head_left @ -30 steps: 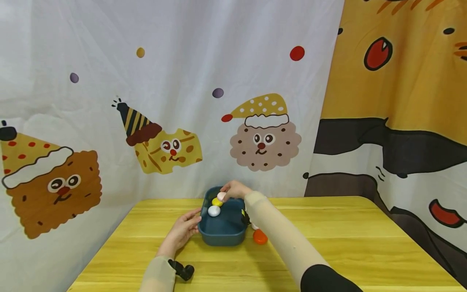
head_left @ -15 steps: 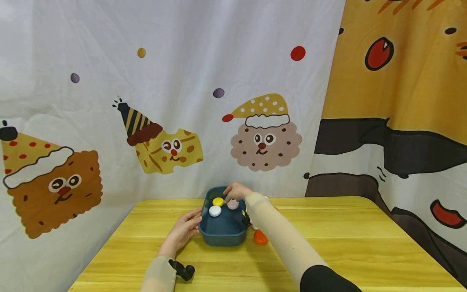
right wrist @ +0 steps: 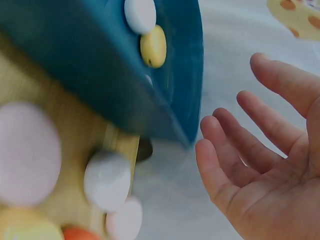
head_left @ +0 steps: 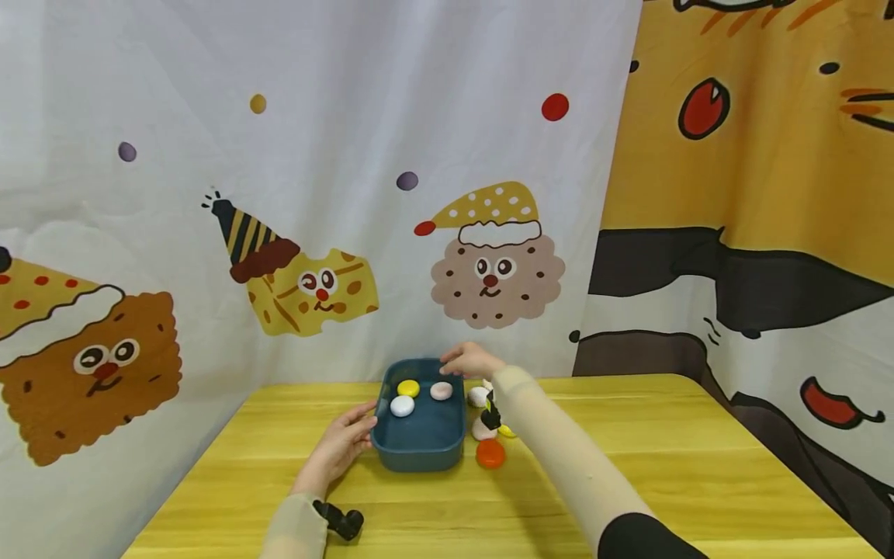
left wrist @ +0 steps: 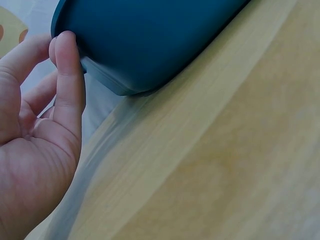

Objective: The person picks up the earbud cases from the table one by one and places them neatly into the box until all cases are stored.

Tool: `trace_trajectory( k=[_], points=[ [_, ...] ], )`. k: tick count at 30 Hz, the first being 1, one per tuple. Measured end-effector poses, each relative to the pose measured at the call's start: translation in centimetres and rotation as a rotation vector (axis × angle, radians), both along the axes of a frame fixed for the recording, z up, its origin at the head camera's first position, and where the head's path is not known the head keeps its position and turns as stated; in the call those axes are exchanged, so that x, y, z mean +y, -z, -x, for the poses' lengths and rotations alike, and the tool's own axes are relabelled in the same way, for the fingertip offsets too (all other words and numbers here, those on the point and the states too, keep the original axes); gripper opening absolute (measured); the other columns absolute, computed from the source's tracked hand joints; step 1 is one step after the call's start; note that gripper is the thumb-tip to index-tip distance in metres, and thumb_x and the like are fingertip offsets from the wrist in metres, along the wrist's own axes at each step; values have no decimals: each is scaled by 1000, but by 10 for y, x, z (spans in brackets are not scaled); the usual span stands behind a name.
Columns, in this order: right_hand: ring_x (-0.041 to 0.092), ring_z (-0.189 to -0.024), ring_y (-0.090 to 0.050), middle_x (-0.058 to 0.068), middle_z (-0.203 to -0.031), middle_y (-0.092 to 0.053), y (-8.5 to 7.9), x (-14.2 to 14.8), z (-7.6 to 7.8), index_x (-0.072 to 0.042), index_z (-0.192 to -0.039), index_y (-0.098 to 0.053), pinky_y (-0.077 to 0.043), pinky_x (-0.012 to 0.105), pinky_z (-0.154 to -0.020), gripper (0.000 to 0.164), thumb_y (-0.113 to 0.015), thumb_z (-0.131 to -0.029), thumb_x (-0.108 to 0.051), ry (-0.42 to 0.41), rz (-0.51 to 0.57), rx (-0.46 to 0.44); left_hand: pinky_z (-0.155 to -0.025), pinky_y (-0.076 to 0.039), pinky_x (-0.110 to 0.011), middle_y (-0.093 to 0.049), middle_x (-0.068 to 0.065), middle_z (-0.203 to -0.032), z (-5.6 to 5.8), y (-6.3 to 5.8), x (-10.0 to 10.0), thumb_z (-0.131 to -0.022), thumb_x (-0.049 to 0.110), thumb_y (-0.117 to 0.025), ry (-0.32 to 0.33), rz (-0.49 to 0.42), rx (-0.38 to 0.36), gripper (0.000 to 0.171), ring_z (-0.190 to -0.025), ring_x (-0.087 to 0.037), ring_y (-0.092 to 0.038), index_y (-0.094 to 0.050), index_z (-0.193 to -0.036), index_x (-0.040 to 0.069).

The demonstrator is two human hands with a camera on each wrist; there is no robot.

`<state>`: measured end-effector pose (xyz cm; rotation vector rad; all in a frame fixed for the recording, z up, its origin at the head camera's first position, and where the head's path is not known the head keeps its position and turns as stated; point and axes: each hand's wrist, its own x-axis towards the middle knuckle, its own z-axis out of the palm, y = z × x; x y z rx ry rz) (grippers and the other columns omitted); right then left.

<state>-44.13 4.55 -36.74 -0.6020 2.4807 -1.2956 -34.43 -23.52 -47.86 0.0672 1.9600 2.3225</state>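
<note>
A dark blue tub [head_left: 422, 450] stands on the table. Inside it lie a white rounded piece [head_left: 402, 405], a yellow rounded piece [head_left: 408, 388] and a pale pink rounded piece [head_left: 441, 390]. My left hand [head_left: 342, 442] touches the tub's left side near the rim; in the left wrist view its fingertips [left wrist: 67, 47] meet the outer wall. By the tub's far right corner, my right hand [head_left: 473, 361] hovers with loosely spread fingers and holds nothing, as the right wrist view confirms.
Right of the tub sit several more rounded pieces: an orange-red one [head_left: 490, 453], a pale pink one [head_left: 482, 429], a white one [head_left: 478, 397] and a yellow one [head_left: 507, 432] partly behind the right sleeve. A printed curtain [head_left: 335, 155] hangs behind the wooden table [head_left: 698, 466].
My right hand released the pale pink piece onto the tub's floor, then moved right towards the far corner. The left hand keeps its place on the tub. The head view has shifted slightly.
</note>
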Motion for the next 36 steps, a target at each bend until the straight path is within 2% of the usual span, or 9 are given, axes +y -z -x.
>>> trace_trajectory(
  k=[4,6,9,16,19,23,26,29,36],
  points=[
    [36,-103,-60,11,-111,-66,7,26,6,0,-126,-63,-48,48,-90,39,-67,-92,-17,54,40,-8,-66,-51,-23,-55,-5,-101,-1,-1,0,-97,12,-59,7,-2,2,59,-68,-9,-56,-34,-149,-1],
    [37,-110,-57,9,-115,-65,12,40,8,0,-126,-63,-45,52,-94,40,-67,-92,-19,86,57,-18,-65,-51,-23,-54,-4,-100,-1,-1,0,-97,11,-60,3,-11,-1,59,-66,-9,-55,-35,-148,-1],
    [40,-109,-55,9,-115,-64,25,60,9,3,-127,-62,-43,55,-95,41,-67,-92,-18,136,108,-54,-65,-51,-23,-54,-3,-98,-2,-2,-1,-96,11,-60,-6,-17,0,59,-65,-8,-53,-35,-148,-1],
    [32,-95,-56,8,-106,-63,57,98,4,5,-122,-63,-48,46,-84,39,-67,-90,-17,268,169,-99,-63,-51,-20,-55,-2,-96,-3,-3,-2,-96,9,-60,-13,-30,15,60,-65,-6,-54,-33,-148,-4],
    [26,-87,-56,7,-105,-62,66,111,-1,6,-122,-63,-49,41,-78,38,-66,-91,-16,324,183,-96,-63,-51,-20,-56,-2,-98,-3,-2,-2,-96,10,-60,-9,-30,12,61,-65,-6,-55,-32,-148,-4],
    [18,-72,-52,7,-96,-64,76,126,-7,7,-122,-62,-47,32,-66,37,-65,-92,-15,357,228,-125,-63,-51,-21,-55,-2,-97,-4,-2,0,-96,10,-60,-9,-28,-4,60,-65,-7,-55,-33,-148,-3],
    [15,-65,-51,8,-86,-65,82,133,-12,7,-119,-63,-44,26,-60,36,-67,-91,-15,344,270,-170,-63,-51,-21,-55,-2,-95,-4,-2,0,-95,10,-62,-19,-37,-12,60,-64,-8,-55,-35,-148,-2],
    [12,-65,-53,7,-82,-65,88,139,-16,7,-117,-64,-44,22,-60,35,-69,-89,-14,308,298,-204,-64,-51,-21,-55,-2,-95,-3,-2,0,-95,11,-62,-19,-27,-11,61,-64,-7,-55,-35,-148,-1],
    [11,-71,-56,6,-88,-70,98,144,-19,10,-117,-64,-44,20,-62,37,-70,-88,-14,197,317,-168,-64,-52,-21,-55,-2,-95,-3,-2,2,-96,9,-60,-16,-30,-22,59,-64,-7,-55,-35,-148,-1]
  ],
)
